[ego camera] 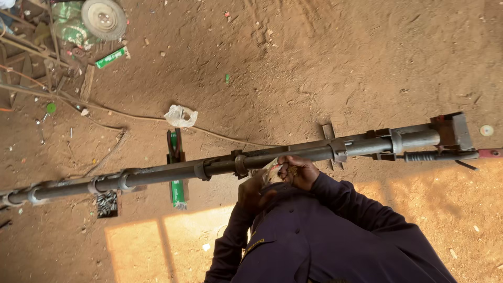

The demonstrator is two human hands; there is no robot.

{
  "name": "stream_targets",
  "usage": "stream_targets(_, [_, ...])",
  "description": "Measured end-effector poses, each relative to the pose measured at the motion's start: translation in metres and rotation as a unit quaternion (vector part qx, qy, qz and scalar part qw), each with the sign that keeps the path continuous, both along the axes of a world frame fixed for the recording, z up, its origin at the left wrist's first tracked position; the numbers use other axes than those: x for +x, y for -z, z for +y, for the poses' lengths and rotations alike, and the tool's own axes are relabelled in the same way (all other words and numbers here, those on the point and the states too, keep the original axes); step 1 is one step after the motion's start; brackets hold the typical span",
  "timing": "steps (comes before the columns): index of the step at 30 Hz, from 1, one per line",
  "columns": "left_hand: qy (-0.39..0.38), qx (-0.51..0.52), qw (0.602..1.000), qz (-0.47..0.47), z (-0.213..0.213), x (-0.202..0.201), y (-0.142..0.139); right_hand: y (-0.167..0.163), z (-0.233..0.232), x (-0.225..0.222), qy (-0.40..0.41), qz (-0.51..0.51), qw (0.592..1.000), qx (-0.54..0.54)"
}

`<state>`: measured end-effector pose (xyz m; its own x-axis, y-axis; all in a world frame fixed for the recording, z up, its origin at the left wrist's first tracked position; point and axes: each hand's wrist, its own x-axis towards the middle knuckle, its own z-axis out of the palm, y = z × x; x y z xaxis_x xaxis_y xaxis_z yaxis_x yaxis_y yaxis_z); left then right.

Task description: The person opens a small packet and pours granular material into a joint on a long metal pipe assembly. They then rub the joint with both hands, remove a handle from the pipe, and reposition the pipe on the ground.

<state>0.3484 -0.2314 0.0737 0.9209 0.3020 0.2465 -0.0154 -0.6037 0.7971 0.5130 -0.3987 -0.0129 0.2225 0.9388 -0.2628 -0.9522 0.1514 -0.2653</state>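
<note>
Dark sleeves (335, 230) fill the bottom of my view, both arms reaching up toward the pipe. Between my 2 hands sits a small whitish packet (270, 170): my left hand (252, 193) cups it from below, fingers curled, and my right hand (297, 172) pinches its top edge. Just beyond my knuckles the pipe (220, 166) runs left to right across the dirt (325, 68), nearest my right hand.

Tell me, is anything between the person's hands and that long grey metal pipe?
Nothing visible blocks them. Both the left hand and the right hand sit right beside the long grey metal pipe, sharing a small pale crumpled packet. The right hand's fingers reach the pipe's lower edge.
</note>
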Motion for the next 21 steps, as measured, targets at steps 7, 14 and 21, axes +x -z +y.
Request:
stream_targets(7, [-0.037, 0.094, 0.991, -0.084, 0.001, 0.015, -0.001, -0.009, 0.004, -0.004, -0.003, 0.016, 1.0, -0.014])
stream_targets(14, [-0.014, 0.089, 0.991, -0.096, 0.009, 0.021, 0.001, -0.005, 0.005, -0.004, -0.007, 0.024, 1.0, -0.013])
stream_targets(21, [0.002, 0.056, 0.988, -0.144, 0.015, 0.026, 0.02, 0.002, 0.006, -0.005, -0.009, 0.031, 0.999, -0.041])
